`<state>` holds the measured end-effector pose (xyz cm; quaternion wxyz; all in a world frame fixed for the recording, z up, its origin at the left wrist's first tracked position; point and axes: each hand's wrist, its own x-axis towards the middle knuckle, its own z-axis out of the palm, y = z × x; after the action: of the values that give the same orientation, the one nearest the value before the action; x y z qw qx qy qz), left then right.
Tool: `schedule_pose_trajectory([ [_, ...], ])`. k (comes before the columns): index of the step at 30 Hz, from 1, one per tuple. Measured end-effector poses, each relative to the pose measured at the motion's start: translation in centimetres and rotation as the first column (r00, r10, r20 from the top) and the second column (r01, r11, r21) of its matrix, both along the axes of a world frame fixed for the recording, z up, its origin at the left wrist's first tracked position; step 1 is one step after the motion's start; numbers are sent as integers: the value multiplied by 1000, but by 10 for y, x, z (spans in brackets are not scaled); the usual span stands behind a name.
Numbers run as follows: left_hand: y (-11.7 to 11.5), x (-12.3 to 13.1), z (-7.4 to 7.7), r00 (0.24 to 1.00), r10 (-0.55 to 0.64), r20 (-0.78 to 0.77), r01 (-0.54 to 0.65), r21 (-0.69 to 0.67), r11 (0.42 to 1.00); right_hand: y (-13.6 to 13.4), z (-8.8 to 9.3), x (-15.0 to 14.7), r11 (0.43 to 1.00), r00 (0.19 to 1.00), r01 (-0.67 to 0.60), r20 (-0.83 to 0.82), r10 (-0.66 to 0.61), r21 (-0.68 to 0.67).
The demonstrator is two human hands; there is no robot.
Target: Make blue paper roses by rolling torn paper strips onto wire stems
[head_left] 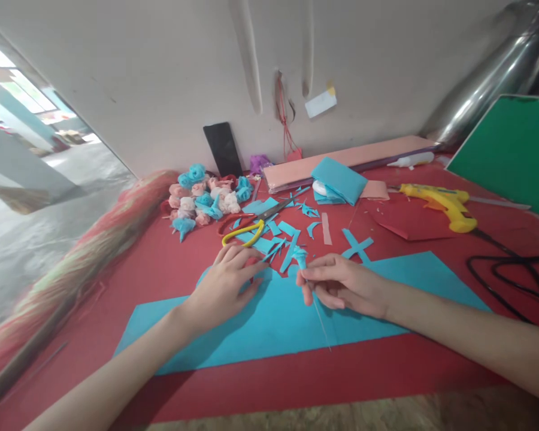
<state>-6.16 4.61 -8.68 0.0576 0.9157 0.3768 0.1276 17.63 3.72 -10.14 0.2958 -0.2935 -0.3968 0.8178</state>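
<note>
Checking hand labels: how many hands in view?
2: left hand over the blue sheet, right hand pinching a wire topped with blue paper.

The only view looks from the person's head, above the near edge of the tabletop (233,390). It faces forward and down, close enough that the forearms (130,364) loom large around the blue sheet (269,335), and reaches the pale panel (161,78) behind the far edge and floor (101,170) beyond the left edge.
</note>
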Motion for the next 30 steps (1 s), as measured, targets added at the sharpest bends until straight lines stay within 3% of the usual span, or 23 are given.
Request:
schedule_pose_trajectory([
  [13, 0, 2, -7, 1000, -8, -28, 11, 102, 995, 0, -4, 2, 1000, 1000, -20, -18, 21, 22],
  [22, 1, 2, -13, 998, -56, 32, 49, 202, 978, 1, -7, 3, 999, 1000, -29, -11, 29, 25],
  [30, 2, 4, -16, 996, -75, 48, 64, 197, 978, 4, -6, 4, 999, 999, -41, -6, 41, 25],
])
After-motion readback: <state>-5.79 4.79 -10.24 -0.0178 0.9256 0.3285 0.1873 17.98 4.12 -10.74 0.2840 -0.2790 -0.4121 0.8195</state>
